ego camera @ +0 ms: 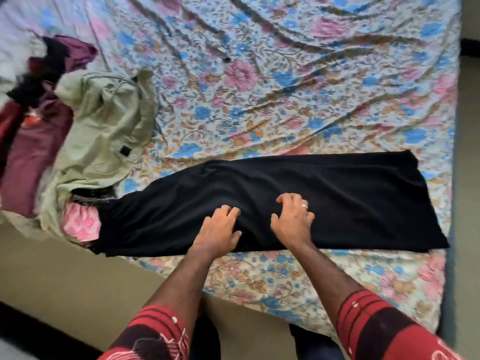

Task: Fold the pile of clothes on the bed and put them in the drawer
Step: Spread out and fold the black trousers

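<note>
Both hands (255, 224) press the black garment (337, 198) (laid flat) on the bed (285, 100).

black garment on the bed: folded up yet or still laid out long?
Laid out long. The black garment lies as a flat strip across the bed, both ends showing. Left hand and right hand rest mid-strip.

1. This is a bedroom in a home.
2. A bed (285, 276) fills most of the view, covered by a wrinkled floral sheet (298, 81) in blue, pink and orange.
3. A loose pile of clothes (46, 105) lies on the bed's left side: maroon, black, white and a pale green shirt (104, 131).
4. A black garment (350, 193) is spread flat near the bed's edge.
5. Plain floor (65, 276) borders the bed.
</note>
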Available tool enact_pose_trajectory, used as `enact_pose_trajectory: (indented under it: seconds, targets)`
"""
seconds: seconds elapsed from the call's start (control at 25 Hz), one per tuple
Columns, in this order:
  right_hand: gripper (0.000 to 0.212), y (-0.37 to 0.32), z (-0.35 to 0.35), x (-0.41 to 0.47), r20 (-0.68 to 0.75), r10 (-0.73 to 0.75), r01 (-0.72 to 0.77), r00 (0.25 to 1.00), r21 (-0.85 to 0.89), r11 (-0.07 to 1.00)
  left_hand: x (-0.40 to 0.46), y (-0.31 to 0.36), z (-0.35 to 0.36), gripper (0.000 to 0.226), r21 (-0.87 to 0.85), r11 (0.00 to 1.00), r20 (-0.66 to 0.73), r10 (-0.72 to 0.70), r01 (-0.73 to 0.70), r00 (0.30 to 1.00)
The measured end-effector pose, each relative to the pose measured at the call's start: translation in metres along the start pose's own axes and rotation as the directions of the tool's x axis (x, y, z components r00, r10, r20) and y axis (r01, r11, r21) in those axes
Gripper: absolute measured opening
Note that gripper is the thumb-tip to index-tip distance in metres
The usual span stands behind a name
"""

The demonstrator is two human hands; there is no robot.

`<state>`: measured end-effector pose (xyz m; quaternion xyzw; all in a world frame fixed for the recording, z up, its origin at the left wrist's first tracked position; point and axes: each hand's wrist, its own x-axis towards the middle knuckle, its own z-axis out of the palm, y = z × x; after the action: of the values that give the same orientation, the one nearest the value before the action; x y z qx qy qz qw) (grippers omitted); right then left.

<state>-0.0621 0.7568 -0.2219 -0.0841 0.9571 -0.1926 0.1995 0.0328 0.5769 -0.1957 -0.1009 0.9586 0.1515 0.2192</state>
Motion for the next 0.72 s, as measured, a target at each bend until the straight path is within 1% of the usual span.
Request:
enact_pose_trajectory:
  seconds: [0.08,0.16,0.24,0.28,0.32,0.36,0.4,0.44,0.48,0.52,0.56,0.64,0.68,0.72]
  targets:
    - [0.041,-0.037,0.014,0.001,0.037,-0.111,0.112,0.993,-0.01,0.994,-0.006,-0.036,-0.004,0.046,-0.012,0.998,-0.009,-0.06,0.06,0.998]
    - [0.039,-0.078,0.035,-0.001,0.043,-0.18,0.18,0.983,-0.011,0.984,-0.014,-0.077,-0.007,0.044,-0.069,0.987,-0.056,-0.149,0.145,0.987]
    - [0.035,-0.126,0.062,-0.014,0.041,-0.243,0.243,0.969,-0.01,0.97,-0.033,-0.126,-0.012,0.039,-0.131,0.953,-0.138,-0.291,0.274,0.947]
    - [0.033,-0.15,0.076,-0.021,0.04,-0.277,0.278,0.96,-0.009,0.961,-0.044,-0.151,-0.013,0.035,-0.153,0.924,-0.19,-0.375,0.35,0.907]
    - [0.027,-0.177,0.091,-0.029,0.042,-0.318,0.318,0.947,0.009,0.948,-0.057,-0.18,-0.013,0.031,-0.193,0.88,-0.238,-0.471,0.434,0.849]
    - [0.019,-0.202,0.105,-0.038,0.06,-0.352,0.351,0.934,0.03,0.936,-0.069,-0.207,-0.014,0.027,-0.258,0.818,-0.272,-0.572,0.514,0.774]
    - [0.01,-0.222,0.116,-0.044,0.087,-0.376,0.373,0.923,0.047,0.927,-0.078,-0.227,-0.014,0.023,-0.339,0.747,-0.286,-0.661,0.572,0.693]
    - [0.006,-0.244,0.128,-0.053,0.112,-0.393,0.39,0.913,0.048,0.92,-0.088,-0.25,-0.014,0.019,-0.418,0.675,-0.273,-0.731,0.608,0.625]
    - [0.012,-0.265,0.14,-0.061,0.127,-0.408,0.406,0.904,0.041,0.913,-0.096,-0.272,-0.014,0.016,-0.482,0.616,-0.241,-0.777,0.624,0.581]
    - [0.017,-0.284,0.15,-0.068,0.13,-0.42,0.419,0.898,0.036,0.907,-0.1,-0.292,-0.013,0.014,-0.525,0.58,-0.203,-0.796,0.623,0.57]
    - [0.016,-0.301,0.16,-0.072,0.114,-0.43,0.428,0.896,0.039,0.903,-0.101,-0.31,-0.011,0.015,-0.555,0.567,-0.164,-0.792,0.609,0.588]
    - [0.005,-0.325,0.178,-0.072,0.061,-0.484,0.486,0.873,-0.019,0.874,-0.1,-0.336,-0.006,0.021,-0.603,0.577,-0.102,-0.741,0.552,0.664]
    - [0.021,-0.337,0.186,-0.07,0.053,-0.533,0.536,0.844,-0.073,0.841,-0.101,-0.345,-0.003,0.027,-0.622,0.578,-0.082,-0.72,0.529,0.689]
    - [0.032,-0.344,0.19,-0.065,0.084,-0.595,0.601,0.799,-0.113,0.791,-0.101,-0.351,0.001,0.032,-0.641,0.571,-0.07,-0.709,0.513,0.702]
